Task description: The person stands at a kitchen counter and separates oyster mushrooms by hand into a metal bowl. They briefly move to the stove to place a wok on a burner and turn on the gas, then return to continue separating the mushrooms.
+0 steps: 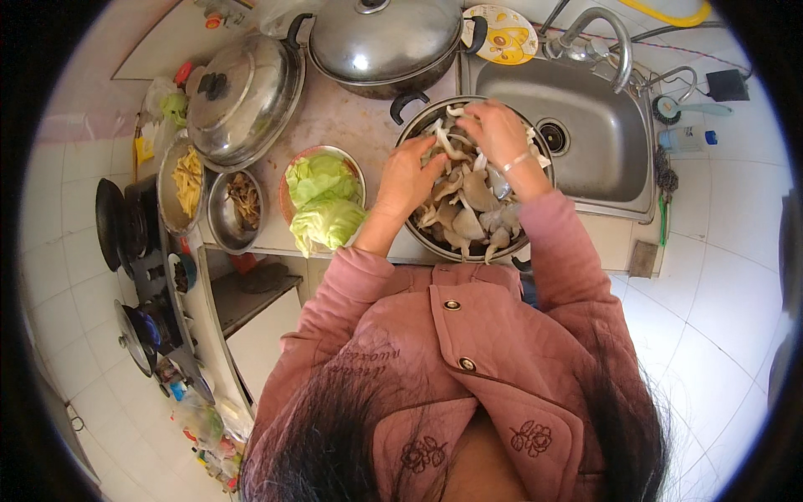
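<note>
A wide metal pan [409, 221] full of torn oyster mushrooms [480, 191] stands before me at the counter's front edge, beside the sink. Over its upper left part is my left hand [411, 172], with thumb and fingers around a pale mushroom piece. My right hand [495, 132], with a bracelet at the wrist, is over the pan's upper right part; its fingertips are at another pale piece near the far rim. Part of the mushrooms lies hidden under both hands. Left of the pan, green cabbage pieces [323, 179] rest on a red-rimmed plate [290, 216].
Right of the pan is a steel sink [602, 125] with a faucet [618, 37]. A lidded wok [382, 41] stands behind, a domed lid [244, 103] at back left. Bowls of yellow strips [188, 182] and brown dried food [241, 201] sit left, near a gas stove [150, 276].
</note>
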Available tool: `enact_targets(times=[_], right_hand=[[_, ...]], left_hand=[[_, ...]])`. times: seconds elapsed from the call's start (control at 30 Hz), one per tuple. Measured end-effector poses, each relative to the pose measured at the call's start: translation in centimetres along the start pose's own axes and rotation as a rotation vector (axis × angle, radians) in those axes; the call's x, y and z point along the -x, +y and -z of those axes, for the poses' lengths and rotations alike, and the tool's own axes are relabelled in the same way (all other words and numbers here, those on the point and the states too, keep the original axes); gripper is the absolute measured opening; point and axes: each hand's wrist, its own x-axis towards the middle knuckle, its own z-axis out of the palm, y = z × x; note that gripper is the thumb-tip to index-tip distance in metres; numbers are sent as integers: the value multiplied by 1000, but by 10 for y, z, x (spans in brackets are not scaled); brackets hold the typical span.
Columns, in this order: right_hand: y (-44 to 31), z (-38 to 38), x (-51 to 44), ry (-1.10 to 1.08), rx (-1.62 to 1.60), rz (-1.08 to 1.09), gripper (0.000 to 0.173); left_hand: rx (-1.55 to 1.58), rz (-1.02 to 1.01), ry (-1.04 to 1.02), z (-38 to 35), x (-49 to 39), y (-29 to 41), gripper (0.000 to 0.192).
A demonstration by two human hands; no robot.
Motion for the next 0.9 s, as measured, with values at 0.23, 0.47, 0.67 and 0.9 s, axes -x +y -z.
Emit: enact_targets(times=[0.23,0.47,0.67,0.9], right_hand=[[11,-32,-27,-155,358,26,16],[7,25,-18,-553,-858,-406,25],[3,28,8,-461,-1132,-384,32],[52,11,-11,-237,-208,-97,27]], left_hand=[[57,135,-10,4,2,-4,38],[399,61,76,-5,-10,3,41],[722,199,-89,-9,-15,13,30],[605,284,-1,-9,-13,-2,25]])
